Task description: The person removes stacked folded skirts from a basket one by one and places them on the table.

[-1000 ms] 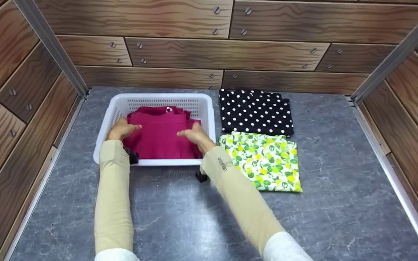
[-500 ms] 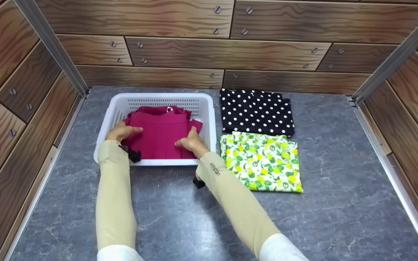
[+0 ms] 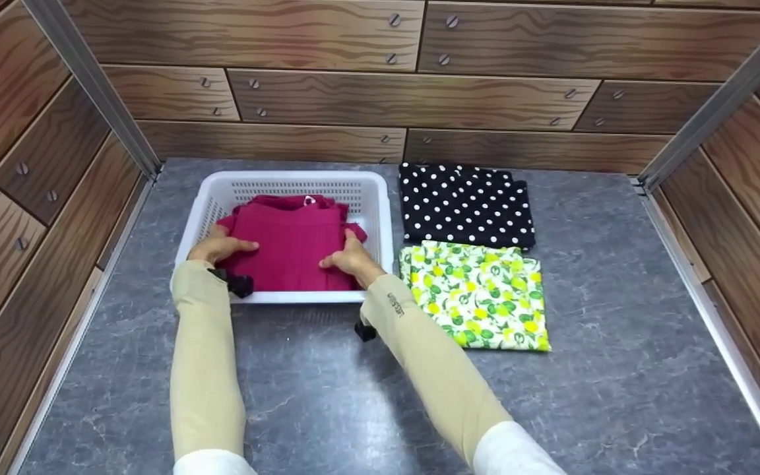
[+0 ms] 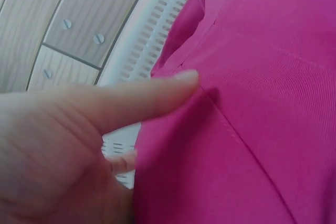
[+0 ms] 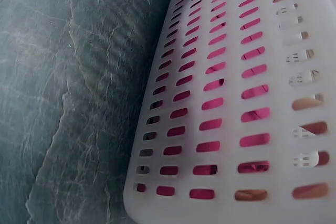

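A folded magenta garment (image 3: 287, 244) lies in a white perforated plastic basket (image 3: 294, 175) in the head view. My left hand (image 3: 216, 247) is inside the basket at the garment's left side. In the left wrist view its straight thumb (image 4: 152, 99) extends over the cloth (image 4: 262, 108), casting a shadow, while the other fingers reach down beside the fabric. At the garment's right side is my right hand (image 3: 353, 257), thumb over the top and fingers mostly hidden. The right wrist view shows the basket's outer wall (image 5: 178, 211), with magenta cloth and bits of skin through its slots.
Right of the basket lies a folded black polka-dot cloth (image 3: 466, 206), with a folded lemon-print cloth (image 3: 479, 297) in front of it. Wood-patterned panels (image 3: 413, 99) enclose the grey marbled surface (image 3: 617, 316) at the back and sides.
The left hand has shifted slightly down and left along the garment's side. The right hand has moved slightly toward the front. The garment's side edges have shifted a little.
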`<action>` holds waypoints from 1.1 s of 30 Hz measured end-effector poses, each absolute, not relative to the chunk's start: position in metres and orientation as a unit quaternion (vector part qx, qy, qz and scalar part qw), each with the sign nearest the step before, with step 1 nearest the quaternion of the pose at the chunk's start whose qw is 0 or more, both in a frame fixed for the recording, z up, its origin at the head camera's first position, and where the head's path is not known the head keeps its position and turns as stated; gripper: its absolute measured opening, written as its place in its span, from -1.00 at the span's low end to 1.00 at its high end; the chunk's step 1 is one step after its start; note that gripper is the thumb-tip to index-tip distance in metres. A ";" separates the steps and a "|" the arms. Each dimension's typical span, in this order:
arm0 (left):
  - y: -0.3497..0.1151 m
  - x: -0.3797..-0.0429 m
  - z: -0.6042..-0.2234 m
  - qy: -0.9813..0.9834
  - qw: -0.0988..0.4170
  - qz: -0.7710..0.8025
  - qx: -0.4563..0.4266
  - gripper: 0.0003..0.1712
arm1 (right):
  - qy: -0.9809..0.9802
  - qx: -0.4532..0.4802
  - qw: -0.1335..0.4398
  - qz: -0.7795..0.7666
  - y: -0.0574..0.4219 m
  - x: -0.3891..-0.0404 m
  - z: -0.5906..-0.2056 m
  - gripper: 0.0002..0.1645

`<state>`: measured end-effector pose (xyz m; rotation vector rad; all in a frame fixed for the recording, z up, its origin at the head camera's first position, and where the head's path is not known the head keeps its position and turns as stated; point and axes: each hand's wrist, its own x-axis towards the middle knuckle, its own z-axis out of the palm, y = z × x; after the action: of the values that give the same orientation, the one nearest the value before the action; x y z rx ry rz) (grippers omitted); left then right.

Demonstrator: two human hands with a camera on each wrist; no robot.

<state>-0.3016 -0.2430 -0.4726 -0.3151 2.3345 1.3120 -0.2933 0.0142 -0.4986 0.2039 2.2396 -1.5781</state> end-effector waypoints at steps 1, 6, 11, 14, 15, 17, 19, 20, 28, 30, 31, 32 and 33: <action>-0.243 -0.301 -0.472 0.843 0.222 0.478 -0.110 0.08 | 0.797 0.071 0.197 -0.567 0.014 -0.294 -0.499 0.21; -0.242 -0.301 -0.472 0.825 0.211 0.515 -0.096 -0.08 | 0.789 0.063 0.189 -0.581 0.013 -0.295 -0.499 0.20; -0.243 -0.302 -0.466 0.825 0.197 0.530 -0.020 0.17 | 0.792 0.047 0.176 -0.582 0.014 -0.297 -0.499 0.22; -0.246 -0.301 -0.462 0.836 0.222 0.501 0.029 0.17 | 0.796 0.020 0.171 -0.581 0.014 -0.296 -0.498 0.25; -0.247 -0.301 -0.462 0.839 0.233 0.490 0.043 0.11 | 0.795 0.008 0.172 -0.582 0.015 -0.296 -0.498 0.23; -0.248 -0.300 -0.462 0.843 0.246 0.473 0.067 -0.06 | 0.796 -0.011 0.180 -0.578 0.015 -0.295 -0.498 0.15; -0.248 -0.299 -0.463 0.842 0.255 0.467 0.083 -0.21 | 0.795 -0.017 0.196 -0.574 0.017 -0.295 -0.498 0.01; -0.248 -0.299 -0.464 0.843 0.257 0.465 0.088 -0.28 | 0.793 -0.015 0.206 -0.573 0.017 -0.294 -0.498 -0.07; -0.245 -0.299 -0.463 0.861 0.258 0.430 0.078 -0.34 | 0.802 -0.005 0.233 -0.550 0.018 -0.293 -0.494 -0.33; -0.244 -0.298 -0.460 0.866 0.255 0.422 0.082 -0.34 | 0.804 -0.011 0.226 -0.550 0.017 -0.292 -0.492 -0.32; -0.244 -0.297 -0.459 0.866 0.252 0.423 0.081 -0.33 | 0.805 -0.014 0.221 -0.551 0.017 -0.291 -0.491 -0.30; -0.243 -0.296 -0.458 0.865 0.249 0.427 0.080 -0.32 | 0.804 -0.015 0.215 -0.554 0.017 -0.290 -0.490 -0.29; -0.243 -0.295 -0.457 0.866 0.244 0.430 0.079 -0.32 | 0.804 -0.016 0.210 -0.556 0.017 -0.289 -0.489 -0.28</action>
<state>-0.2953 -0.2428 -0.4572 0.2157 2.3648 1.1743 -0.2895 0.0171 -0.4891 -0.0434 2.2356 -1.5471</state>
